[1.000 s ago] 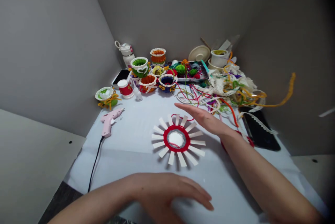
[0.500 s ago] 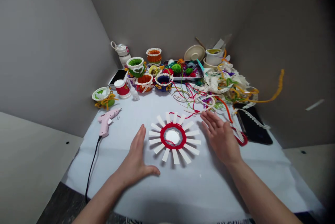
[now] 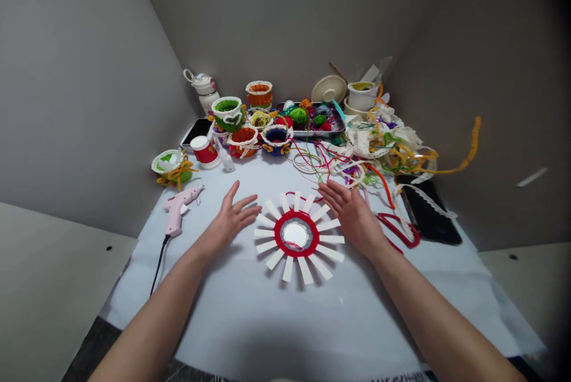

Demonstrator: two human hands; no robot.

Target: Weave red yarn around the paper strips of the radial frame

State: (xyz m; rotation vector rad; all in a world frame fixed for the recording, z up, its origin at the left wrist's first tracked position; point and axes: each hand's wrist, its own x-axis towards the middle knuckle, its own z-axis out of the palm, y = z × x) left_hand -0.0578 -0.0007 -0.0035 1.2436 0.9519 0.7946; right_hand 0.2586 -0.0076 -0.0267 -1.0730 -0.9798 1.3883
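A paper cup cut into spread white strips [image 3: 330, 240] lies on the white-covered table, with red yarn [image 3: 314, 238] wound in a ring around its round base. A loose red strand trails off behind it. My left hand [image 3: 231, 219] is at its left side, fingers apart, holding nothing. On the other side my right hand [image 3: 354, 215] is open, palm turned inward, its fingers by the upper right strips. Whether either hand touches the strips I cannot tell. Red-handled scissors [image 3: 408, 232] lie to the right of my right hand, partly hidden.
A pink glue gun [image 3: 178, 209] with a black cord lies at left. Several yarn-woven cups [image 3: 243, 139] stand at the back beside a tray [image 3: 312, 134] of yarn balls. Tangled lace and yarn [image 3: 392, 144] cover the back right, near a black phone-like slab [image 3: 439, 224].
My left hand has moved up and away from me, its fingers now pointing toward the strips. The right hand has shifted left, closer to the cup. The strips have turned slightly.
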